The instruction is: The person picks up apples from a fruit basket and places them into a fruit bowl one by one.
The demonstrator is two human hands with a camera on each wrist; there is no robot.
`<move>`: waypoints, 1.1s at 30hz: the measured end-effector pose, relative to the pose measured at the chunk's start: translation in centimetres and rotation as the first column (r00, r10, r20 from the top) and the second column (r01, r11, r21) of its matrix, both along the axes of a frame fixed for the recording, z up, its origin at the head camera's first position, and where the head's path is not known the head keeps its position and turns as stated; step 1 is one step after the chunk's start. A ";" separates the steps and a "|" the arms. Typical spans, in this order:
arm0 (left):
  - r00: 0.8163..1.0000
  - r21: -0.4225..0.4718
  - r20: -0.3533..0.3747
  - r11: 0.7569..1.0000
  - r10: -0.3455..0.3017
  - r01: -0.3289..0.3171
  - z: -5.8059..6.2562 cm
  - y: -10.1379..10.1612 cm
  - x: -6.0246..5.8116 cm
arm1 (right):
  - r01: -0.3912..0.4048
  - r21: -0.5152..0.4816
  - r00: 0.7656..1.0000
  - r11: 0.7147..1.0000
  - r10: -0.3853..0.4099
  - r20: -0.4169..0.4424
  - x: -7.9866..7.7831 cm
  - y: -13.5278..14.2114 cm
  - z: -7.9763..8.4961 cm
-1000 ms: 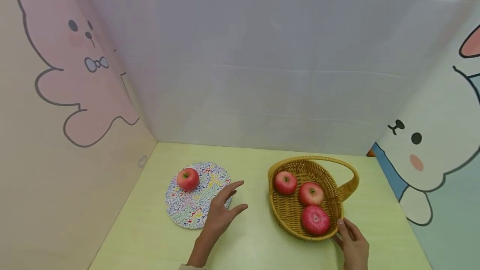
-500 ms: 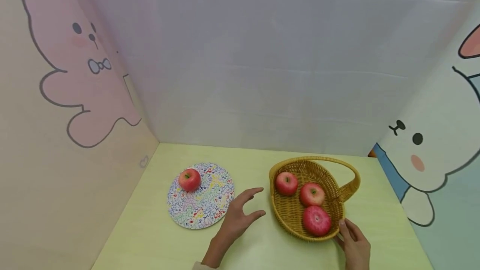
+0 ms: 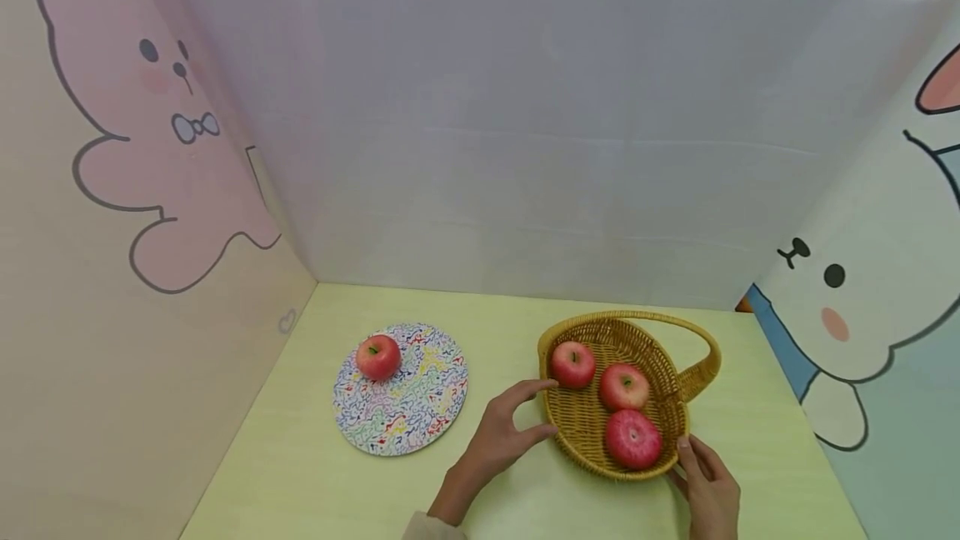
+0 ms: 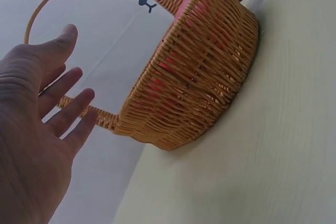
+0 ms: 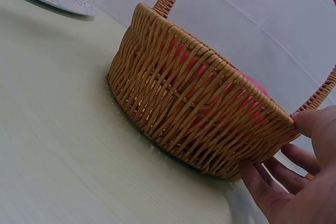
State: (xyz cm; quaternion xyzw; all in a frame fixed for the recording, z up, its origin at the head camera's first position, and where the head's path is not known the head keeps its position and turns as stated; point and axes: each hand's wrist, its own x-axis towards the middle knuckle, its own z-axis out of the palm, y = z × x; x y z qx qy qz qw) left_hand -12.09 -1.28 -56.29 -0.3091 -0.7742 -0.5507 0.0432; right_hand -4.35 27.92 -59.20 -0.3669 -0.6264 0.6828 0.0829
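Note:
A wicker basket (image 3: 577, 422) with an arched handle stands on the table's right side. Inside it lie three red apples: one (image 3: 573, 366) at the left, one (image 3: 624, 387) in the middle, one (image 3: 633, 440) at the front. My right hand (image 3: 711, 494) grips the basket's near right edge, thumb on the rim and fingers against the woven side, as the right wrist view (image 5: 310, 174) shows. At the basket's left rim is my left hand (image 3: 498, 437), holding nothing, its fingers and thumb spread apart in a wide curve; the left wrist view shows its palm.
To the left lies a round plate (image 3: 420, 419) with a multicoloured squiggle pattern, bearing one red apple (image 3: 378, 357). A pale yellow-green table (image 3: 300, 473) carries everything. Walls enclose it at the back and both sides, the side ones printed with cartoon animals.
My left hand has moved right, from over the plate's edge to the basket's left rim. The right hand keeps its grip on the basket, and the apples stay where they were.

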 end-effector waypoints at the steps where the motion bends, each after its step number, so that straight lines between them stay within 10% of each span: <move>1: 1.000 -0.002 -0.007 1.000 -0.012 0.012 0.0 0.2 -0.1 | -0.001 -0.002 1.000 1.000 0.001 0.008 0.0 0.0 0.0; 19: 0.992 -0.236 -0.019 0.964 -0.128 0.120 -0.2 3.9 -0.2 | -0.008 -0.001 0.999 1.000 0.008 0.036 -0.1 -0.1 0.2; 33: 0.977 -0.466 0.072 0.859 -0.202 0.212 -0.2 6.9 -0.9 | 0.009 0.001 1.000 1.000 -0.009 0.020 -0.1 -0.2 0.1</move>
